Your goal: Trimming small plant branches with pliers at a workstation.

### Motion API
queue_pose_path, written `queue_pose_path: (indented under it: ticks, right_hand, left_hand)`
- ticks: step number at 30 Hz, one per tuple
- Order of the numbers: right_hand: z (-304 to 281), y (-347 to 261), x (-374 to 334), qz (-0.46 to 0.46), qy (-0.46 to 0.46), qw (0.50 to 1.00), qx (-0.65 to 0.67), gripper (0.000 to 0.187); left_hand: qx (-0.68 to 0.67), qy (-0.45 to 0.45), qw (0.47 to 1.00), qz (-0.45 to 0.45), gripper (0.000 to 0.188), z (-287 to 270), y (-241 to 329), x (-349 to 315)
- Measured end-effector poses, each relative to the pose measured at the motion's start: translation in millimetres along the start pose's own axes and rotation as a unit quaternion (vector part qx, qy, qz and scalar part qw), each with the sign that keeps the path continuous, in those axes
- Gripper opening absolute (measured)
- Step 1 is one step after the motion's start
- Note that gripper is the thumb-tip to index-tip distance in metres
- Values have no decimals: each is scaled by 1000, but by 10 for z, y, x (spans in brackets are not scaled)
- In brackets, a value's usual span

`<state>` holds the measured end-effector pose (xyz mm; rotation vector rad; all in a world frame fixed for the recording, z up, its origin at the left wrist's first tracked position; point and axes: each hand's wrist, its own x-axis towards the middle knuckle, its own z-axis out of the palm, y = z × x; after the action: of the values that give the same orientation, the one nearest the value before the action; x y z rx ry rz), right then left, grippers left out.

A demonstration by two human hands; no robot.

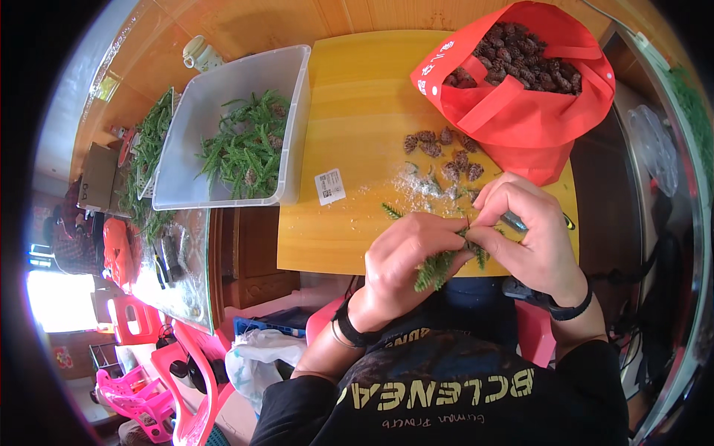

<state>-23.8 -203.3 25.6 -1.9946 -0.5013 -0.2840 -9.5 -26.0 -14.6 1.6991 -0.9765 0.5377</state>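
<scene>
Close to the table's near edge, both hands meet over a green artificial pine sprig point(434, 272). My left hand point(401, 256) is closed around it, and needle-covered tips stick out below and beyond the fingers. Thumb and forefinger of my right hand point(537, 227) pinch at the sprig's thin stem, where the fingertips hide the exact grip. Just past the hands lie several brown pine cones point(451, 171), some bunched together. White flakes point(422, 186) are scattered beside them on the yellow table point(349, 238).
A translucent plastic bin point(295, 149) at the left holds green sprigs with cones among them. At the far right stands a red bag point(513, 137) full of pine cones. A white label point(329, 186) lies mid-table. Pink chairs point(197, 372) stand at the lower left.
</scene>
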Motion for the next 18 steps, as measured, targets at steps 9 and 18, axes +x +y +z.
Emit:
queue_pose_path:
  ticks: [9,18]
  right_hand:
    - [-39,65,-32,52,-39,998,7,15]
    - [-18,-25,-34,159,-21,982,97,16]
  left_hand:
    - [-34,7,998,-49,33,67,-33,-61]
    - [-77,32,990,-112,33,37,-73,-81]
